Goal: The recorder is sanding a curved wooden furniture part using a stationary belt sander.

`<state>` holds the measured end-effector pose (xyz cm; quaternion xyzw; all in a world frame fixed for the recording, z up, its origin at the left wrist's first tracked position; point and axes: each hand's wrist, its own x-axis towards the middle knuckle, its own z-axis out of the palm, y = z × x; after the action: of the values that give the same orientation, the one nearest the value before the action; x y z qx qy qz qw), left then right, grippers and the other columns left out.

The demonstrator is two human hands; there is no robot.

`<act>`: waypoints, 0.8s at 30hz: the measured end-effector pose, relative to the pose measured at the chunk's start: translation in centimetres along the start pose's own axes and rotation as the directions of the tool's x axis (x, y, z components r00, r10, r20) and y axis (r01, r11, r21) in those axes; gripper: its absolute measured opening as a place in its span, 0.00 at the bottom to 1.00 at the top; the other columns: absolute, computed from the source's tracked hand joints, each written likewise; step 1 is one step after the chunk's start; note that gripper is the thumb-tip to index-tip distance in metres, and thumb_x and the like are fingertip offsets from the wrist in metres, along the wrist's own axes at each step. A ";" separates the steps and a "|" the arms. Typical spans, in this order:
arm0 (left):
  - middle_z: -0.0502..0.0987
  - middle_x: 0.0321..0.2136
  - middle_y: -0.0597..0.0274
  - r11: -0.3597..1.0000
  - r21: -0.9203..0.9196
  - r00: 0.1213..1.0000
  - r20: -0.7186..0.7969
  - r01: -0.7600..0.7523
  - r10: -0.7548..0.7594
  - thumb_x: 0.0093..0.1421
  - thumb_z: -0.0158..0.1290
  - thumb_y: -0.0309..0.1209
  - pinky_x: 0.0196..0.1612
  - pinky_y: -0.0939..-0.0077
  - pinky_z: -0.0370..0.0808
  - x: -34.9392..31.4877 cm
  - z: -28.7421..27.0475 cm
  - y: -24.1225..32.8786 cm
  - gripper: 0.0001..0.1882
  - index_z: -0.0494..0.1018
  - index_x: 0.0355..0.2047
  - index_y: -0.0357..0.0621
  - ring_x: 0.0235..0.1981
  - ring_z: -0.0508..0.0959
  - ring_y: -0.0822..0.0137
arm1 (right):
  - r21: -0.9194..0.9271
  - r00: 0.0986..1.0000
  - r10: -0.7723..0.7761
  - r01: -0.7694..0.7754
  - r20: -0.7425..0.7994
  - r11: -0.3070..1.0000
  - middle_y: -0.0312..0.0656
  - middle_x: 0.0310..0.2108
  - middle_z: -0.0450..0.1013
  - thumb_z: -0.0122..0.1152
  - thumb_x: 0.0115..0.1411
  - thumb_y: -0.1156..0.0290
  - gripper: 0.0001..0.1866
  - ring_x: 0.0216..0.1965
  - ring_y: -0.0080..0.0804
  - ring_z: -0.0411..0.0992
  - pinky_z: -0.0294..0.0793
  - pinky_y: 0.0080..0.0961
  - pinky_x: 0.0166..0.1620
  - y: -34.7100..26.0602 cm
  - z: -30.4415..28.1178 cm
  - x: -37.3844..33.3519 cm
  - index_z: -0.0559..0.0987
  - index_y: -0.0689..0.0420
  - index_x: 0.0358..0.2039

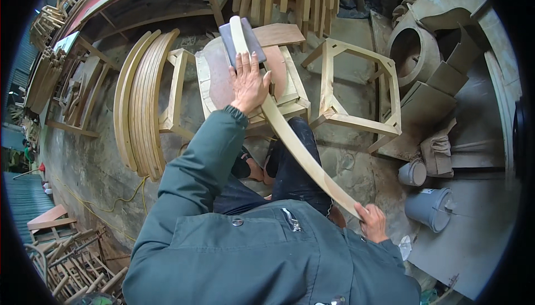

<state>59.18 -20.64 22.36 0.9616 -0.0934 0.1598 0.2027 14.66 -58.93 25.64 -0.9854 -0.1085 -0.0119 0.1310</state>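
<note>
A long curved wooden slat [301, 151] runs from the far middle to the near right. Its far end lies over a grey-purple rectangular pad [257, 48], which rests on a wooden frame with plywood panels [214, 76]. My left hand [251, 83] lies on the slat near the pad, palm down, fingers stretched out. At the near end, my right hand [373, 222] is closed round the slat's tip, fingers wrapped on it.
To the left, several similar curved slats [147, 104] are stacked on a wooden stool frame [177, 87]. Another stool frame [362, 118] stands to the right. Two grey buckets, one larger [426, 207], sit farther right. A yellow cord [120, 207] crosses the floor at left.
</note>
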 end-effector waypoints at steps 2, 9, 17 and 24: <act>0.47 0.76 0.39 0.997 0.076 0.985 0.168 0.023 -0.035 0.70 0.45 0.51 0.75 0.36 0.40 1.2 0.6 0.5 0.42 0.53 0.73 0.30 0.79 0.41 0.43 | -0.019 1.000 -0.002 0.002 0.010 1.000 0.39 0.31 0.69 0.65 0.50 0.81 0.41 0.30 0.42 0.73 0.72 0.39 0.31 0.7 -1.7 -0.9 0.75 0.29 0.64; 0.50 0.76 0.41 0.987 0.163 0.995 0.099 0.003 -0.019 0.72 0.43 0.47 0.75 0.37 0.44 7.4 2.6 -2.3 0.38 0.53 0.73 0.32 0.78 0.47 0.45 | 0.028 0.997 0.028 -0.030 0.067 0.999 0.38 0.31 0.71 0.66 0.47 0.81 0.43 0.31 0.41 0.75 0.74 0.39 0.32 1.8 -1.5 4.9 0.75 0.29 0.64; 0.57 0.73 0.42 0.991 0.136 0.998 0.065 -0.003 -0.006 0.70 0.43 0.42 0.74 0.38 0.50 21.4 4.0 -10.8 0.37 0.52 0.74 0.34 0.77 0.52 0.46 | 0.113 1.000 0.008 -0.009 0.011 0.994 0.37 0.32 0.72 0.65 0.46 0.81 0.46 0.31 0.40 0.75 0.77 0.38 0.33 0.3 3.1 19.7 0.74 0.30 0.66; 0.51 0.77 0.49 0.944 0.301 0.981 0.091 0.134 -0.169 0.72 0.36 0.42 0.75 0.38 0.45 32.1 4.3 -16.8 0.35 0.52 0.75 0.39 0.78 0.46 0.49 | 0.111 0.997 0.034 -0.026 -0.073 0.993 0.37 0.33 0.71 0.65 0.52 0.78 0.44 0.33 0.40 0.76 0.78 0.38 0.36 -3.3 5.3 30.9 0.71 0.30 0.69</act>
<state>94.38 -10.98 23.63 0.9930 -0.0060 0.0997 0.0637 44.12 -47.91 22.97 -0.9770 -0.0890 -0.0407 0.1894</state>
